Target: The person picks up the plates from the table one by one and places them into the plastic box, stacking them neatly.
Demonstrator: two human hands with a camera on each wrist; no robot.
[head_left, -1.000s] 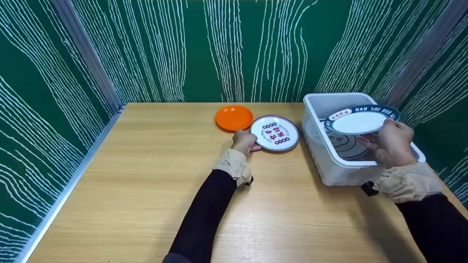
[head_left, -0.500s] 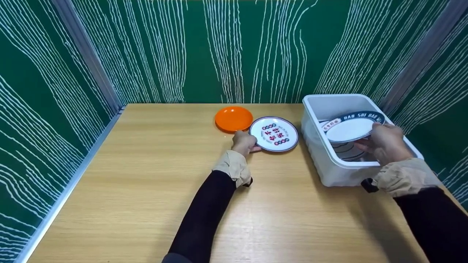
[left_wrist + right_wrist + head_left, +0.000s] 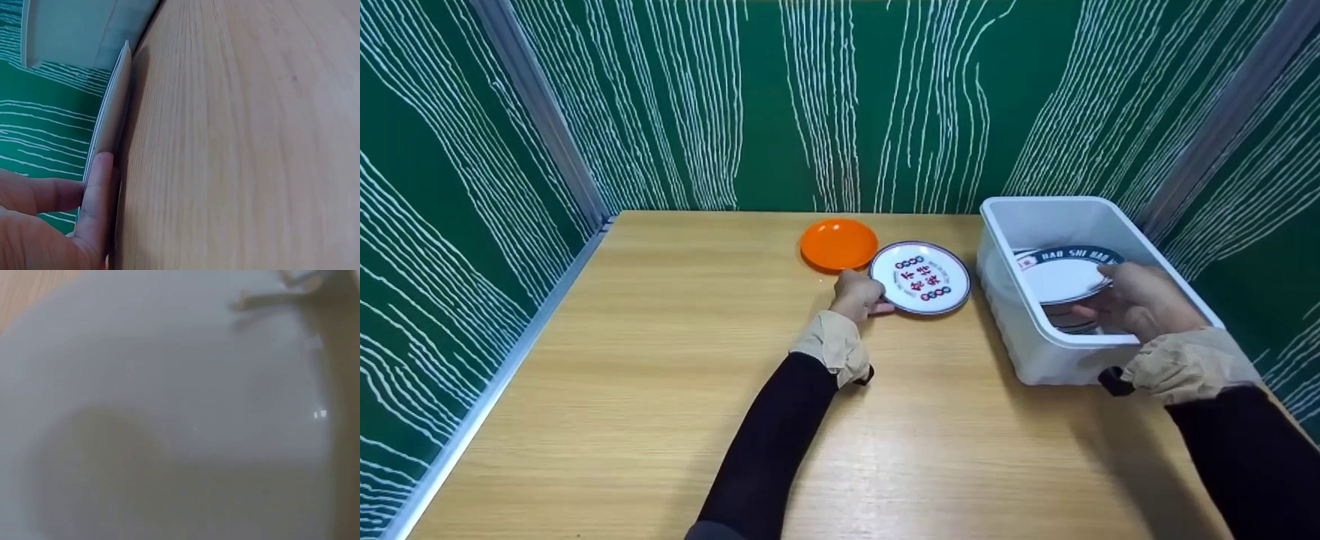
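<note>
Thumb and fingers of the left hand (image 3: 856,295) pinch the near left rim of a red-lettered white plate (image 3: 920,277), closed down to its thin edge, one finger lying underneath. Farther right, the right hand (image 3: 1147,300) grips a teal-rimmed plate (image 3: 1065,281) within the walls of the white plastic tub (image 3: 1057,365), thumb above and fingers below; the right wrist view is too blurred to add more.

By my judgement, the work is partway along. Leftmost, an orange plate (image 3: 838,244) sits on the wooden table (image 3: 622,412), held by neither hand. Beside it, the red-lettered white plate is also outside the tub. At right, at least one other plate (image 3: 1069,319) shows beneath the teal-rimmed plate, which is not yet released.

The widest room lies left of the orange plate, whose far side sits near the table's back edge and the green wall (image 3: 765,112). Between the red-lettered white plate and the tub, only a narrow gap remains. The right wrist crosses the tub's near right rim.
</note>
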